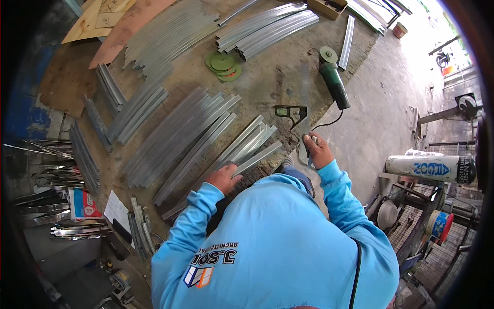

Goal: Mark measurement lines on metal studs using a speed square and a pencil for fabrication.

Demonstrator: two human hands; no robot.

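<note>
Item: square [303, 123], centre-right of frame, flat on the bench [267, 82].
Right hand [316, 150]: fingers curled shut round its near end.
Left hand [225, 177]: fingers spread, pressing a channel [247, 157] at centre.
Nearby: grinder [333, 80], discs [223, 66], upper centre.
Risk: loose channels could slide or nick fingers; the grinder's cord [329, 123] lies beside the square and might snag.

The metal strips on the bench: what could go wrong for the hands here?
1. The left hand rests on cut metal strips; their thin ends could cut bare skin.
2. The angle grinder lies close by, its cord running toward the right hand, which grips a flat ruler; a snag might drag it.
</note>
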